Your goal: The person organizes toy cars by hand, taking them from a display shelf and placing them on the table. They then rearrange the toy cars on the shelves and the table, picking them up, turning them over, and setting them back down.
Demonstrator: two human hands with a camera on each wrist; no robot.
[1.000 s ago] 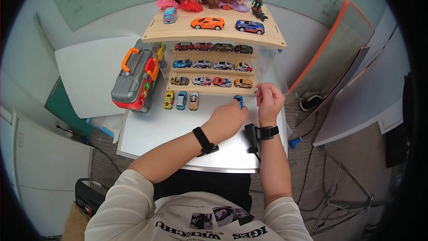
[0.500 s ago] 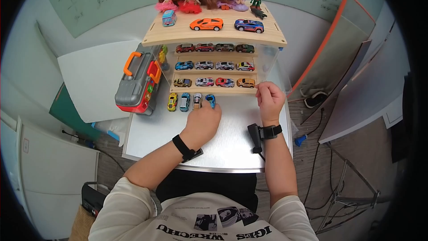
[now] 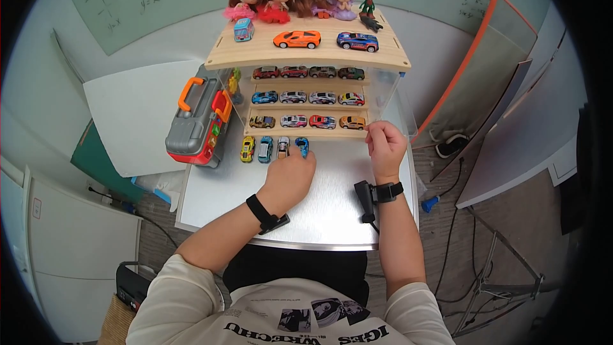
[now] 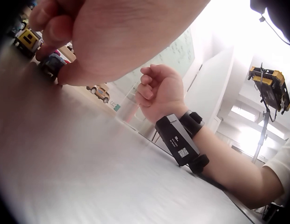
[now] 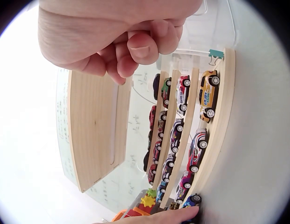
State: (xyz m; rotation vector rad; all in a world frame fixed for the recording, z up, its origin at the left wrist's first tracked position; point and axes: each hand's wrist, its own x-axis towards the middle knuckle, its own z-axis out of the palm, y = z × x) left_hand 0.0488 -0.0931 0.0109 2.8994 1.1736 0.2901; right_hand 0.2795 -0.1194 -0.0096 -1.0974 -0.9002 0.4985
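Observation:
The left hand [image 3: 287, 179] pinches a small blue car [image 3: 302, 147] on the silver table, at the right end of a short row. Beside it stand a white-and-tan car [image 3: 283, 146], a light blue car [image 3: 265, 149] and a yellow car [image 3: 247, 149]. In the left wrist view, the thumb and fingers of the left hand [image 4: 121, 37] are around the dark-looking car [image 4: 52, 64]. Loosely curled and holding nothing, the right hand [image 3: 386, 148] is by the right front corner of the wooden shelf [image 3: 306, 132]. The right wrist view shows its bent fingers [image 5: 140, 49].
Three shelf tiers hold more cars, the lowest including an orange one [image 3: 352, 122]. On the shelf's top [image 3: 249, 51] are dolls [image 3: 278, 1], an orange sports car [image 3: 297, 39] and a blue car [image 3: 357, 41]. A grey toolbox [image 3: 195, 129] stands left.
The left hand has moved left with the blue car, from near the right hand to the end of the short row. The right hand keeps its place.

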